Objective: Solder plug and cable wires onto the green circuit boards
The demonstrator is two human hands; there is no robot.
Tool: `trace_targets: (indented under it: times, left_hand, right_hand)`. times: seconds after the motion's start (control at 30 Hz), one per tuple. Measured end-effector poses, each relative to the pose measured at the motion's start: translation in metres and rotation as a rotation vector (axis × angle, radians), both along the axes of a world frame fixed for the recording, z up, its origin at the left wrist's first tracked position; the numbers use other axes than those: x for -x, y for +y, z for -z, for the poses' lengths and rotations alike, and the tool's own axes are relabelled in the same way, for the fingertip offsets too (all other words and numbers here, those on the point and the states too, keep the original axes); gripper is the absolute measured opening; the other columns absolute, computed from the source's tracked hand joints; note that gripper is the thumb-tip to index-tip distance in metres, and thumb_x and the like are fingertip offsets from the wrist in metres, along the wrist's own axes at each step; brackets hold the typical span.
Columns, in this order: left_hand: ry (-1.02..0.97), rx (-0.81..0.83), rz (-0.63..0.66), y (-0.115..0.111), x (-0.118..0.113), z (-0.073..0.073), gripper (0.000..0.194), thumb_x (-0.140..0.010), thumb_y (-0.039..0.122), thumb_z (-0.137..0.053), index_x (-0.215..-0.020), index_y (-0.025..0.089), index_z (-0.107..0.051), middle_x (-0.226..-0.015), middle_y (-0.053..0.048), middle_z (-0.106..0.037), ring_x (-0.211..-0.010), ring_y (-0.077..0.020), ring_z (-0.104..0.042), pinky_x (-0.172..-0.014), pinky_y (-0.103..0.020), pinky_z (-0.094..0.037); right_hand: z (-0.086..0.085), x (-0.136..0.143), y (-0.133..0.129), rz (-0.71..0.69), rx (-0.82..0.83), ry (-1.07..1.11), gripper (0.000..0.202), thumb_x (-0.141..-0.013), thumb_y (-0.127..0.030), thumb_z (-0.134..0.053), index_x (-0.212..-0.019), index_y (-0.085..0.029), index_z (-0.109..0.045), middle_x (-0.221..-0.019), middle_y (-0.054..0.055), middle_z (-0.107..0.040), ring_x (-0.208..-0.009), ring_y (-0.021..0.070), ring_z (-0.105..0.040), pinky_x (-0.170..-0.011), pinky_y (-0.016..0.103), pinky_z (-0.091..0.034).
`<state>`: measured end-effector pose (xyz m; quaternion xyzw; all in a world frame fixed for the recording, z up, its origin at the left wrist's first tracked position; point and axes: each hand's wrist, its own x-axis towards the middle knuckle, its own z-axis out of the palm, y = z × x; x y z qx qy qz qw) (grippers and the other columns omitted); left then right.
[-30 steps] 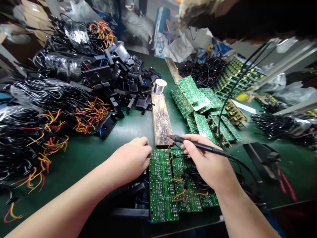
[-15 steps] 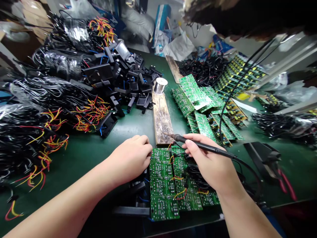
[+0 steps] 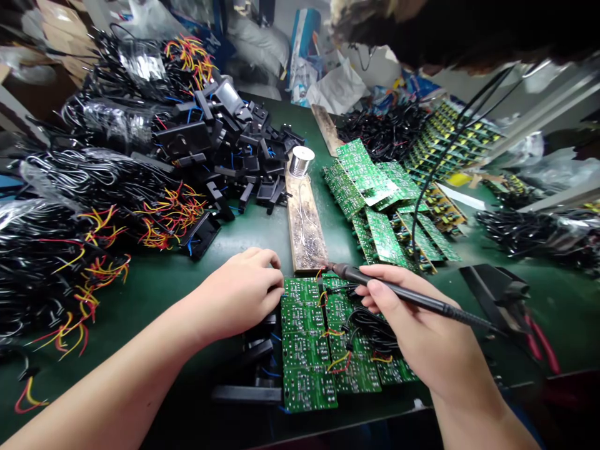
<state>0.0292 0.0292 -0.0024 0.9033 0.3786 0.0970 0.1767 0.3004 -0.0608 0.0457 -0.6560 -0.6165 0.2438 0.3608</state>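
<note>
Pointing left and away, soldering iron, long axis aslant

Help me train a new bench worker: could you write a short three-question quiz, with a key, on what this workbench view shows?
1. Multiple choice: what does the right hand hold?
A) A roll of tape
B) A soldering iron
C) A paintbrush

2. True or false: the solder spool stands at the far end of the stained wooden plank.

3. Fill in the missing word: the coiled cable over the green circuit boards, close to the right hand, is ____ in colour.

Key: 1. B; 2. true; 3. black.
</note>
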Motion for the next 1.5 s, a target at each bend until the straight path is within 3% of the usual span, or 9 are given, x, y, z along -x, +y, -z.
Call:
trace_targets:
  times: [0.17, 0.4, 0.67, 1.2, 1.5]
  left_hand:
    - [0.055, -0.053, -0.041, 0.000, -0.004, 0.003, 0.025, -0.104, 0.030, -0.058, -0.089, 0.019, -0.075, -0.117, -0.009, -0.068, -0.109, -0.0279, -0.060, -0.102, -0.048, -0.052]
    - [0.128, -0.155, -0.022, -0.001, -0.003, 0.005, 0.025, -0.104, 0.026, -0.055, -0.094, 0.022, -0.077, -0.127, -0.010, -0.066, -0.114, -0.0305, -0.058, -0.100, -0.049, -0.050]
    - [0.221, -0.200, -0.010, -0.004, -0.014, 0.001, 0.021, -0.101, 0.022, -0.056, -0.092, 0.017, -0.073, -0.113, -0.012, -0.066, -0.106, -0.0306, -0.056, -0.094, -0.047, -0.047]
    - [0.227, -0.299, -0.002, -0.006, -0.022, 0.003, 0.018, -0.101, 0.022, -0.056, -0.088, 0.019, -0.070, -0.106, -0.012, -0.067, -0.101, -0.0304, -0.056, -0.091, -0.047, -0.044]
    - [0.225, -0.318, -0.008, -0.008, -0.023, 0.005, 0.020, -0.101, 0.020, -0.054, -0.088, 0.019, -0.069, -0.104, -0.011, -0.065, -0.100, -0.0306, -0.057, -0.092, -0.047, -0.043]
  right_hand:
    - [0.003, 0.001, -0.006, -0.049, 0.000, -0.001, 0.022, -0.107, -0.044, -0.067, -0.123, -0.032, -0.077, -0.102, 0.001, -0.081, -0.087, 0.0182, -0.080, -0.080, 0.030, -0.066]
    - [0.007, 0.006, -0.011, -0.106, 0.011, -0.002, 0.018, -0.108, -0.039, -0.066, -0.120, -0.033, -0.077, -0.096, -0.001, -0.081, -0.083, 0.0168, -0.079, -0.073, 0.025, -0.065]
    - [0.006, 0.009, -0.012, -0.118, 0.004, -0.035, 0.017, -0.107, -0.037, -0.066, -0.118, -0.032, -0.077, -0.096, -0.001, -0.082, -0.082, 0.0170, -0.080, -0.075, 0.026, -0.066]
    - [0.010, 0.016, -0.011, -0.114, 0.099, 0.052, 0.020, -0.106, -0.039, -0.065, -0.118, -0.029, -0.078, -0.097, 0.002, -0.082, -0.084, 0.0199, -0.080, -0.082, 0.032, -0.067]
    - [0.014, 0.015, -0.011, -0.128, 0.093, 0.047, 0.018, -0.107, -0.040, -0.066, -0.119, -0.033, -0.078, -0.096, 0.000, -0.082, -0.081, 0.0172, -0.080, -0.076, 0.027, -0.066]
